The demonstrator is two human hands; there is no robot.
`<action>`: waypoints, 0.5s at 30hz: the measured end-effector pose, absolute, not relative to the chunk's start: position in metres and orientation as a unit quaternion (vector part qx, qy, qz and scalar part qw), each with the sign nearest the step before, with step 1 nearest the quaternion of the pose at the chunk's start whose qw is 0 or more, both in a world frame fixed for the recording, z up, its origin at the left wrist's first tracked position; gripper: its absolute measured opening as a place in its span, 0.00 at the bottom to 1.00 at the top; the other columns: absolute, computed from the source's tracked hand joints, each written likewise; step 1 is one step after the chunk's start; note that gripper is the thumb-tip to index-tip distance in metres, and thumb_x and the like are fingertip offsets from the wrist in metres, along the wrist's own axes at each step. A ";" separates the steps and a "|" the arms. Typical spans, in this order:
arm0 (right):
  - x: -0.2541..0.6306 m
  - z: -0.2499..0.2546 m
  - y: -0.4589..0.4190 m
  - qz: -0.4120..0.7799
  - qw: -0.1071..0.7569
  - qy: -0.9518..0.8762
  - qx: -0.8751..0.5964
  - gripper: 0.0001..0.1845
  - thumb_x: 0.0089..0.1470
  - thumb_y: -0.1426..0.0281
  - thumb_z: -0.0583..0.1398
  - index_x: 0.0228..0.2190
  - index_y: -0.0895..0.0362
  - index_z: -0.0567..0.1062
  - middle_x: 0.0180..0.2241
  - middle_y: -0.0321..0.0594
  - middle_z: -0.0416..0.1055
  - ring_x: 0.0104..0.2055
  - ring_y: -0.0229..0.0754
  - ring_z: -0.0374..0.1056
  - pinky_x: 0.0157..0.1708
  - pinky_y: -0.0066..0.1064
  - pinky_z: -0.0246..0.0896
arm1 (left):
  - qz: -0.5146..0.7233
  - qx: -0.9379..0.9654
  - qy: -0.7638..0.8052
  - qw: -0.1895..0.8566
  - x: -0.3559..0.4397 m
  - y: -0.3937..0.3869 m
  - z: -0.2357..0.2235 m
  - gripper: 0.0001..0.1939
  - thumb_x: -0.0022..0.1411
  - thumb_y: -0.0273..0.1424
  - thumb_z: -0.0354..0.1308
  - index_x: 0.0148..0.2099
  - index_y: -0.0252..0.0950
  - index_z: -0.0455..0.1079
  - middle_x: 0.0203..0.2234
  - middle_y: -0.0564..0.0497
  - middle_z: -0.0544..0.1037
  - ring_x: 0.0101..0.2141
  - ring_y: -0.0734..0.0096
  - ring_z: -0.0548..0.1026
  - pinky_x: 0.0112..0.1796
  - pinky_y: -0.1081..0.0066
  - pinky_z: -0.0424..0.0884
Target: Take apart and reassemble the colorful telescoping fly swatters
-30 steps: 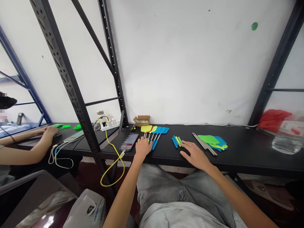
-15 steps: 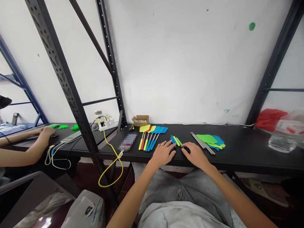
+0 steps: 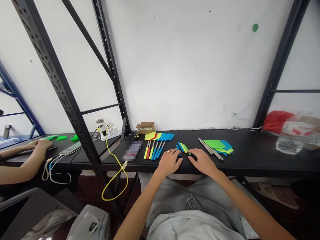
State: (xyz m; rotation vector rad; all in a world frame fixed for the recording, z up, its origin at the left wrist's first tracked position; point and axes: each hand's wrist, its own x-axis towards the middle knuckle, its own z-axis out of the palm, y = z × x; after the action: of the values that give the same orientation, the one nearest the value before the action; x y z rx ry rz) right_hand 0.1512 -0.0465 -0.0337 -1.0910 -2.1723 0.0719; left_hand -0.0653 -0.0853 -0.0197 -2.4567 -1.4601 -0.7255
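Left hand [image 3: 171, 162] and right hand [image 3: 203, 161] flank blue, yellow and green plastic sticks [image 3: 183, 148] near the front edge of the black bench [image 3: 250, 148], grips impossible to tell

Your worktop [image 3: 245, 151] looks smooth and matt. Near its front edge, the loose grips [image 3: 184, 148] before you look like smooth plastic; the rods [image 3: 210, 147] to their right look like bare metal with a dull shine. Toward the back edge, the swatters [image 3: 163, 136] show plastic heads on metal shafts, and the box [image 3: 145, 128] looks like matt cardboard. Farther right, you have a glossy, clear plastic bottle [image 3: 288, 143] beside crinkled red plastic [image 3: 276, 122].
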 end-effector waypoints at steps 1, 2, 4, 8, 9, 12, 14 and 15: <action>0.152 -0.033 -0.046 0.035 0.354 -0.836 -0.419 0.18 0.61 0.63 0.53 0.48 0.53 0.76 0.49 0.46 0.74 0.50 0.53 0.68 0.48 0.43 0.63 | -0.247 -0.829 -0.493 0.095 -0.065 -0.085 -0.019 0.16 0.71 0.40 0.45 0.54 0.41 0.66 0.52 0.47 0.73 0.52 0.58 0.70 0.50 0.60 0.66; 0.153 -0.032 -0.045 0.044 0.362 -0.834 -0.415 0.18 0.61 0.63 0.53 0.48 0.53 0.76 0.49 0.46 0.74 0.50 0.53 0.69 0.49 0.43 0.63 | -0.249 -0.829 -0.492 0.095 -0.065 -0.085 -0.019 0.15 0.71 0.39 0.45 0.52 0.40 0.67 0.49 0.47 0.74 0.50 0.59 0.71 0.49 0.61 0.66; 0.159 -0.029 -0.040 0.056 0.382 -0.826 -0.410 0.18 0.61 0.63 0.53 0.48 0.54 0.76 0.49 0.45 0.74 0.50 0.51 0.69 0.51 0.43 0.63 | -0.251 -0.828 -0.493 0.097 -0.065 -0.085 -0.018 0.12 0.70 0.39 0.46 0.47 0.40 0.67 0.44 0.48 0.75 0.46 0.60 0.72 0.47 0.62 0.66; 0.189 -0.019 -0.024 0.024 0.415 -0.784 -0.461 0.18 0.59 0.63 0.54 0.46 0.56 0.77 0.48 0.47 0.75 0.50 0.52 0.70 0.53 0.42 0.61 | -0.254 -0.822 -0.501 0.099 -0.064 -0.085 -0.017 0.10 0.69 0.38 0.48 0.43 0.39 0.66 0.40 0.49 0.74 0.44 0.61 0.72 0.44 0.63 0.66; 0.200 -0.016 -0.020 0.005 0.415 -0.771 -0.483 0.18 0.59 0.63 0.54 0.46 0.57 0.77 0.48 0.47 0.76 0.50 0.52 0.70 0.53 0.42 0.61 | -0.253 -0.820 -0.504 0.099 -0.063 -0.085 -0.017 0.10 0.69 0.38 0.48 0.43 0.39 0.66 0.40 0.49 0.74 0.43 0.61 0.72 0.44 0.64 0.66; 0.237 -0.011 -0.006 -0.052 0.381 -0.736 -0.558 0.20 0.59 0.63 0.53 0.47 0.58 0.77 0.49 0.48 0.75 0.51 0.53 0.70 0.52 0.40 0.61 | -0.252 -0.814 -0.514 0.103 -0.062 -0.086 -0.016 0.10 0.69 0.38 0.48 0.42 0.38 0.66 0.40 0.48 0.73 0.42 0.61 0.72 0.43 0.64 0.66; 0.259 -0.012 0.001 -0.070 0.339 -0.711 -0.612 0.23 0.59 0.61 0.54 0.51 0.59 0.75 0.50 0.49 0.74 0.51 0.56 0.70 0.51 0.42 0.62 | -0.253 -0.810 -0.519 0.104 -0.062 -0.086 -0.017 0.11 0.69 0.38 0.48 0.43 0.38 0.67 0.41 0.48 0.74 0.42 0.61 0.72 0.44 0.63 0.66; 0.268 -0.013 0.004 -0.070 0.316 -0.703 -0.633 0.25 0.58 0.60 0.55 0.52 0.59 0.74 0.51 0.51 0.74 0.50 0.57 0.70 0.50 0.43 0.63 | -0.252 -0.809 -0.521 0.102 -0.062 -0.086 -0.017 0.11 0.69 0.38 0.48 0.44 0.38 0.68 0.41 0.48 0.74 0.43 0.60 0.72 0.44 0.63 0.67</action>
State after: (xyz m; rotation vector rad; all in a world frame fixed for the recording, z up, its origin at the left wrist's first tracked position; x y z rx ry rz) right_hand 0.2683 0.0037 -0.0134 -1.6670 -1.8529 -0.1835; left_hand -0.0622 -0.0858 -0.0171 -2.3889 -1.5367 -0.7448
